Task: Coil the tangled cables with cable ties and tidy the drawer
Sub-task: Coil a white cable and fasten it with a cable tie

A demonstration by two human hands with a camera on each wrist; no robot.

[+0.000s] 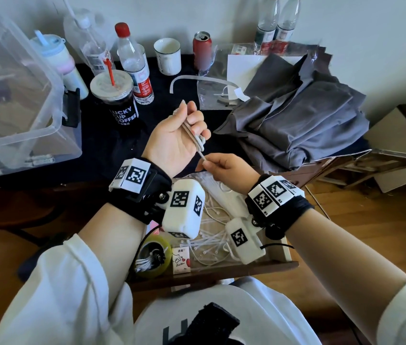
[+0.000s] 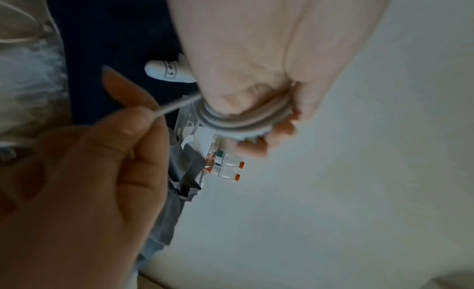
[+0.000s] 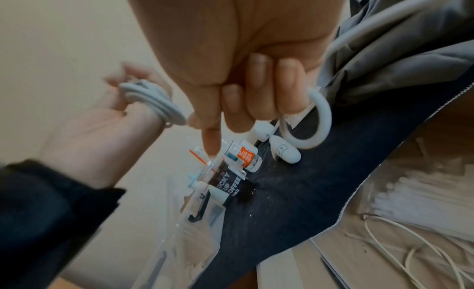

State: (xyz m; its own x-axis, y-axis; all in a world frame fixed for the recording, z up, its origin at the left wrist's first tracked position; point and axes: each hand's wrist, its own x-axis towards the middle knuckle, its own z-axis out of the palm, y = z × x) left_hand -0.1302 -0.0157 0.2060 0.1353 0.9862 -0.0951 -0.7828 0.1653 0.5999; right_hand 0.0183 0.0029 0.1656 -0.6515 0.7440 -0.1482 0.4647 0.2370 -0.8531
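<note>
A white cable point(image 1: 195, 136) is wound in several loops round the fingers of my left hand point(image 1: 192, 123), which is raised palm-up over the dark tabletop. The loops point(image 2: 241, 122) lie tight under its curled fingers point(image 2: 277, 129). A short straight strand point(image 2: 177, 105) leads from the coil to my right hand point(image 1: 203, 166), which pinches it between thumb and forefinger just below and right of the left hand. In the right wrist view the coil point(image 3: 153, 104) sits on the left hand point(image 3: 102, 121). Below both hands the open drawer point(image 1: 281, 255) holds loose white cable ties point(image 1: 207, 242) and thin white cables point(image 3: 400, 250).
A yellow-green tape roll point(image 1: 152, 255) and a small card box point(image 1: 181, 260) sit at the drawer's left. On the table stand a clear plastic bin point(image 1: 17, 100), a coffee cup point(image 1: 117, 100), bottles, a mug point(image 1: 168, 56), a can point(image 1: 202, 51) and grey cloth point(image 1: 304, 115).
</note>
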